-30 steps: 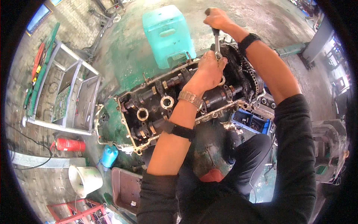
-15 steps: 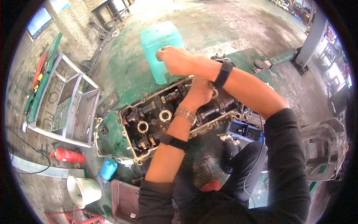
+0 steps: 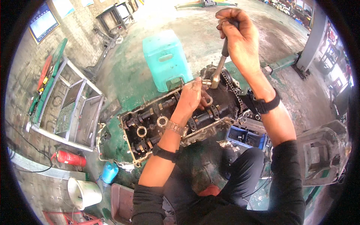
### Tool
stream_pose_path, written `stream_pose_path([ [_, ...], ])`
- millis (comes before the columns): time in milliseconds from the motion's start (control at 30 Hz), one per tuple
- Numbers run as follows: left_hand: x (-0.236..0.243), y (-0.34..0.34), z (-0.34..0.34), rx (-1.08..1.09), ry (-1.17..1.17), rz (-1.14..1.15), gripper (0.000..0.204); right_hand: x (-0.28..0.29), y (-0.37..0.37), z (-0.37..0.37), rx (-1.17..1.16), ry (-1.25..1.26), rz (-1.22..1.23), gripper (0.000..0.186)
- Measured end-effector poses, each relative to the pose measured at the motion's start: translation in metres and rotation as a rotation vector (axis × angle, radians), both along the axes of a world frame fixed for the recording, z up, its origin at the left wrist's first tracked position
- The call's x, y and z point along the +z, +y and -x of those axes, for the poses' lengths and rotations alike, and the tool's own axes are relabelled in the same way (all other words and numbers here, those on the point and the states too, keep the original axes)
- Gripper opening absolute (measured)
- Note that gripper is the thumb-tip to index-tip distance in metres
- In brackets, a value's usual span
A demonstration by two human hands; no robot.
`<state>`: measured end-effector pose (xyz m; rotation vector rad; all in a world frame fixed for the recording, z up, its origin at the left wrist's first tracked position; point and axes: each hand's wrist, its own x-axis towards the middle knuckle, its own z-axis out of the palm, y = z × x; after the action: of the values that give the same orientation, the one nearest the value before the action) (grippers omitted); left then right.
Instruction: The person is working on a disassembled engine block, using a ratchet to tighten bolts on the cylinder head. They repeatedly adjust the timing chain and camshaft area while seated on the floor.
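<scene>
Fig.: R hand (image 3: 242,36), upper rt of ctr, closed round wrench (image 3: 225,49) handle; wrench head below it, nr ctr, socket end gripped by L hand (image 3: 190,95), over engine (image 3: 203,119).

A worn concrete floor (image 3: 279,39), partly covered with patchy green paint, is seen. Directly on it a turquoise stool (image 3: 165,66), a brown tray (image 3: 123,202), a blue container (image 3: 109,173) and a white bucket (image 3: 91,191) are set. How the opened engine (image 3: 157,108) is supported cannot be made out.
</scene>
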<state>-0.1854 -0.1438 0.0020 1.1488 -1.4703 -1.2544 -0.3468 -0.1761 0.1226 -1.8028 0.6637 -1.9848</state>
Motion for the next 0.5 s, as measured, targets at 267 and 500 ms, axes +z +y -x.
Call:
stream_pose_path([
  [267,0.016,0.017,0.006,-0.33,0.194,-0.223,0.04,-0.024,0.073,0.015,0.117,-0.067,0.068,0.017],
  [500,0.01,0.006,0.003,-0.168,0.224,-0.144,0.024,-0.066,0.11,0.052,0.035,0.054,-0.15,0.028],
])
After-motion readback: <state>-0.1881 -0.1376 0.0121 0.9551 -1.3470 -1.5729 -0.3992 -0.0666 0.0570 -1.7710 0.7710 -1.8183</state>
